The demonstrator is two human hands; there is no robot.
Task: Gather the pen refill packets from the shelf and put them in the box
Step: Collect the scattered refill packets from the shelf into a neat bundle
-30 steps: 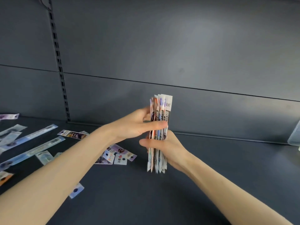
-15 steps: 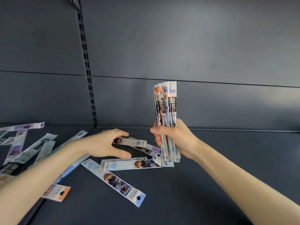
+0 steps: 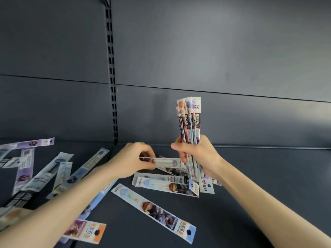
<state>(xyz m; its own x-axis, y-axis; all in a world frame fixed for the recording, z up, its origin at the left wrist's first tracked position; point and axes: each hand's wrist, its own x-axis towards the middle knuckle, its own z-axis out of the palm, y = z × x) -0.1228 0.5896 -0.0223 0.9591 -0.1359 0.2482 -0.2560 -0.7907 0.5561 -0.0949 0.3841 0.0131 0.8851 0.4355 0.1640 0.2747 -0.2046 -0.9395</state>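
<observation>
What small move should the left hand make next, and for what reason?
Probably lift the packet that the left hand pinches and slide it into the bundle held upright by the right hand. Its end is already in that pinch, the bundle stands right beside it, and other packets lie loose on the shelf.

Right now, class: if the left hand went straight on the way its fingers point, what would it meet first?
Probably the right hand gripping the upright bundle of packets: the left hand pinches one packet pointing rightward at it. Depth is unclear in one view, so it might pass in front.
</observation>
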